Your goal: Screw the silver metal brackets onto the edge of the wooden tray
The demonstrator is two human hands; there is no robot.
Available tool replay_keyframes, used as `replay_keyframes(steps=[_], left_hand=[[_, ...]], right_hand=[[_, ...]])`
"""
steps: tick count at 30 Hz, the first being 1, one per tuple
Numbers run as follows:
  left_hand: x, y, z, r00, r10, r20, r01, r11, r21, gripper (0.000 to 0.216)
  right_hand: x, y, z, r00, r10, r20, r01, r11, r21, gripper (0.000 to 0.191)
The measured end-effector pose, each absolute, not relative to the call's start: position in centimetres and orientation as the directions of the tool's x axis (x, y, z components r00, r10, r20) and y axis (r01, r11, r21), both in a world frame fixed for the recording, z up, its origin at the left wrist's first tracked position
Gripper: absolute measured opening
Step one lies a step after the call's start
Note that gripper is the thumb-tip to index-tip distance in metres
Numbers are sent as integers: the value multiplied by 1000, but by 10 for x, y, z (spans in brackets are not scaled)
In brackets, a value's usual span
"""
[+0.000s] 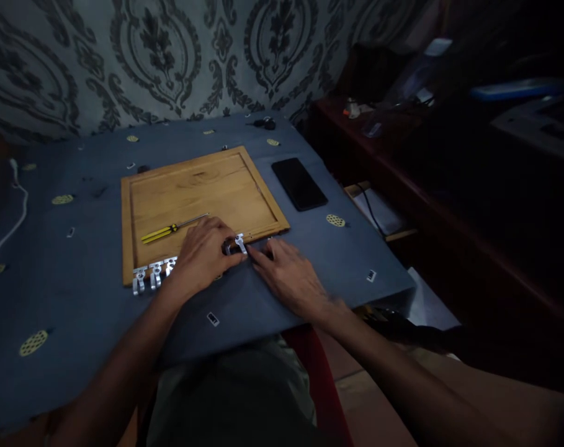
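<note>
A framed wooden board [202, 186] lies flat on the cloth-covered table. Along its near edge sits a row of silvery metal hooks [156, 273] with T-shaped plates. My left hand [205, 251] is closed at that edge, thumb and fingers around another metal hook [239, 243] at the right end. Just right of it, my right hand [291, 273] is low by the board's edge, its fingers bent and close together; what they hold, if anything, is hidden. A yellow-and-black screwdriver [172, 229] rests on the board, its shaft tip close to my left hand.
A black phone [299, 184] lies right of the board on the blue tablecloth [356, 261]. Dark keys or a similar small item [265, 123] lie at the back. A white cable [18, 208] runs along the left. A dark red desk [449, 205] stands at the right, with an open drawer [379, 211].
</note>
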State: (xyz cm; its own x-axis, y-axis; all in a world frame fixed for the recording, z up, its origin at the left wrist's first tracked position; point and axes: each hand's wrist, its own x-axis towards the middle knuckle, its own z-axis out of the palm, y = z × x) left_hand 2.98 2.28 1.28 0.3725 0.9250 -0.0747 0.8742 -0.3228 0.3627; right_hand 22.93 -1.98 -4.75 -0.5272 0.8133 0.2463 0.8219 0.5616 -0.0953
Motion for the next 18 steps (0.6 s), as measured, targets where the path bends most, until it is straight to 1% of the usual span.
replay_keyframes(steps=[1, 3, 6, 8, 10, 12, 14, 16, 18], left_hand=[[30, 23, 14, 371, 925, -78, 875, -320, 362, 23], [30, 23, 15, 367, 927, -80, 878, -316, 360, 23], [31, 23, 17, 365, 928, -81, 882, -316, 349, 23], [31, 23, 17, 369, 925, -88, 885, -321, 337, 23], [31, 24, 17, 374, 923, -92, 888, -327, 325, 24], [31, 25, 16, 377, 922, -87, 889, -334, 312, 26], [31, 25, 15, 383, 921, -76, 889, -344, 303, 28], [30, 25, 15, 393, 917, -66, 885, -357, 299, 28], [30, 26, 14, 398, 915, -65, 884, -363, 294, 28]], right_hand=[[228, -20, -46, -529, 819, 223, 828, 556, -77, 36], [229, -19, -43, -531, 824, 197, 829, 553, -80, 34], [238, -15, -46, -577, 791, 205, 778, 608, -157, 29], [246, -13, -52, -618, 746, 248, 713, 665, -222, 32], [254, -13, -58, -622, 709, 333, 655, 704, -275, 34], [257, -15, -61, -600, 695, 396, 609, 718, -338, 34], [256, -15, -61, -541, 707, 455, 583, 705, -403, 33], [252, -13, -59, -485, 717, 501, 578, 693, -431, 34], [246, -7, -57, -485, 708, 513, 576, 700, -422, 39]])
